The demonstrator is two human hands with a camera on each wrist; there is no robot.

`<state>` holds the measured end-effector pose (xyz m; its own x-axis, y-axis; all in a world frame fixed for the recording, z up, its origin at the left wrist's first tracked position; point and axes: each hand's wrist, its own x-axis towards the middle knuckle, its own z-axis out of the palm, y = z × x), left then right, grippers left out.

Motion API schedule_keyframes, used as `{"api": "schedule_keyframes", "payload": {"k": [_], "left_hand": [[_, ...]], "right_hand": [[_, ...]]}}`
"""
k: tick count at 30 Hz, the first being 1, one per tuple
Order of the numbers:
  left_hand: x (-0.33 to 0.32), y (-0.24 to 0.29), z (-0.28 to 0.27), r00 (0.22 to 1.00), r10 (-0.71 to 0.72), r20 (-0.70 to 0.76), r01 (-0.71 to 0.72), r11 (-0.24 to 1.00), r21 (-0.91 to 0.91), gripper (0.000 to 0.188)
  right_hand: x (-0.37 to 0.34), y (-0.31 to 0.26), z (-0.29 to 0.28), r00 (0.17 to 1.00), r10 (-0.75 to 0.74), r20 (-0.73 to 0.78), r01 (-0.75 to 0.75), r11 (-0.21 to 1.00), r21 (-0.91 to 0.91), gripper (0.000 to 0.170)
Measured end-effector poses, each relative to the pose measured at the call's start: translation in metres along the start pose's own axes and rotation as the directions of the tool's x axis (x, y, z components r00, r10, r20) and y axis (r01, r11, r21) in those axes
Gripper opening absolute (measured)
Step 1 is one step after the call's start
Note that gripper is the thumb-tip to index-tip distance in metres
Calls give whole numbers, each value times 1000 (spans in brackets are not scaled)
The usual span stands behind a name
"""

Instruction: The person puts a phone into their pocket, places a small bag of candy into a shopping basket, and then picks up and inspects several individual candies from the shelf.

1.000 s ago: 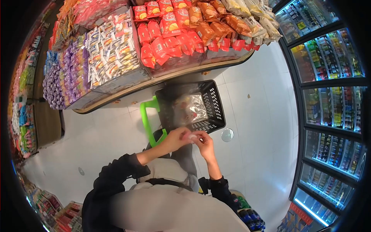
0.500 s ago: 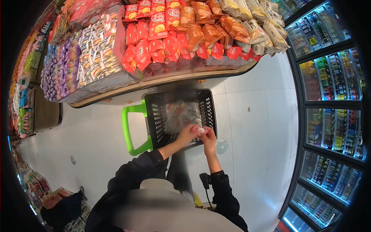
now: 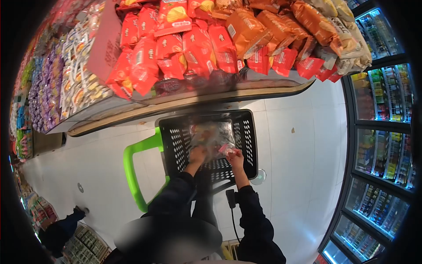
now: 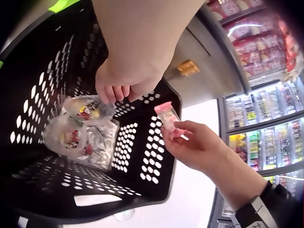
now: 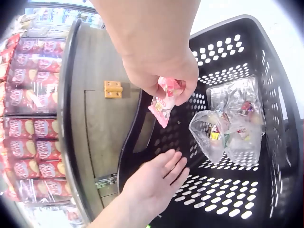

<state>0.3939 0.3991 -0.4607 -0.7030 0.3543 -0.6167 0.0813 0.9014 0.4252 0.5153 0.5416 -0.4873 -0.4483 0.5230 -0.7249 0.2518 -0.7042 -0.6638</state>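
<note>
My right hand (image 3: 235, 159) pinches a small pink-and-clear wrapped candy (image 5: 164, 101) between thumb and fingers, over the side of the black basket (image 4: 156, 161). In the right wrist view my left hand (image 5: 154, 183) is above the basket with fingers extended, holding nothing. The left wrist view shows the left hand (image 4: 126, 80) with fingers slightly bent, over the clear plastic bag (image 4: 71, 135). That bag lies in the basket with a few colourful small packets inside. The two hands are apart, the left nearer the green handle (image 3: 132, 169).
A display counter (image 3: 189, 102) with red (image 3: 171, 17) and orange snack packets (image 3: 246, 31) stands just beyond the basket. Glass-door fridges (image 3: 382, 97) line the right side. A dark-clothed person (image 3: 61, 229) is at lower left, beside low shelves.
My hands were together at the candy; the left has moved away to the left and let go, while the right keeps it. The counter and basket appear nearer in the head view.
</note>
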Motion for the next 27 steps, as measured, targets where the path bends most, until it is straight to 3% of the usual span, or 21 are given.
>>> {"api": "schedule_keyframes", "payload": {"k": [2,5,8,12,18,20,21,27], "left_hand": [[32,-24,21,999,-32,-13,33,990,140,29],[63,-32,32,966,-240,-97,246,968,55,31],[100,-57,57,977,-104,-188,126,986,109,38],[123,-66,70,982,-120,-149,128,990,50,41],[154,-104,102,959,27,-281,1,995,100,44],[161,-104,107,952,72,-296,-47,995,92,45],[165,-104,110,957,60,-285,-39,996,81,45],[178,-113,118,965,19,-263,11,993,114,28]], "right_hand": [[29,29,-10,1000,17,6,-17,1000,-14,23],[44,40,-6,997,24,-73,-23,1000,17,24],[67,55,-6,994,44,-95,-46,999,-18,24],[102,81,-7,999,3,-45,-8,993,-116,22],[119,114,6,996,-88,15,88,996,-5,27],[122,124,11,994,-105,21,102,988,112,30],[123,125,14,993,-115,24,110,979,171,31],[136,136,11,994,-62,94,63,998,-3,33]]}}
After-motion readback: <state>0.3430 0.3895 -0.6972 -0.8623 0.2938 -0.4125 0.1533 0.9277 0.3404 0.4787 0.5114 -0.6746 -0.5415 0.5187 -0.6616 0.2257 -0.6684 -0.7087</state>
